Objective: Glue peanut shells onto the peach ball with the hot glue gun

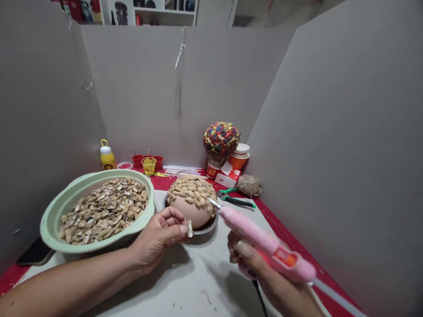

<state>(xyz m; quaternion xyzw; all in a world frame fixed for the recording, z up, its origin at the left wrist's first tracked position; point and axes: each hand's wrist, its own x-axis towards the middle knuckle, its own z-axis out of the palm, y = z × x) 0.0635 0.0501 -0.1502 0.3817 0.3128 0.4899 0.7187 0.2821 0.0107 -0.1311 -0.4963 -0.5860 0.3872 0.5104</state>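
Between the thumb and fingers of my left hand [163, 233] is a peanut shell half [190, 229], its pale hollow side showing. My right hand [261, 268] grips a pink hot glue gun [254, 231] with a clear glue stick out of its back; its metal nozzle points at a beige ball [190, 212]. Peanut shells [194, 190] cover the ball's upper part, while the lower front is bare. The ball rests in a metal bowl [206, 228]. To the left, a green colander [150, 207] holds many loose peanut shells [105, 211].
Behind the ball stand a multicoloured ball [221, 138] on a cup, red paint cups [137, 161] and a yellow bottle [107, 156]. Green-handled pliers [239, 201] and a twine ball [249, 185] lie at right. A phone [35, 253] lies left. Grey panels [139, 88] enclose the table.
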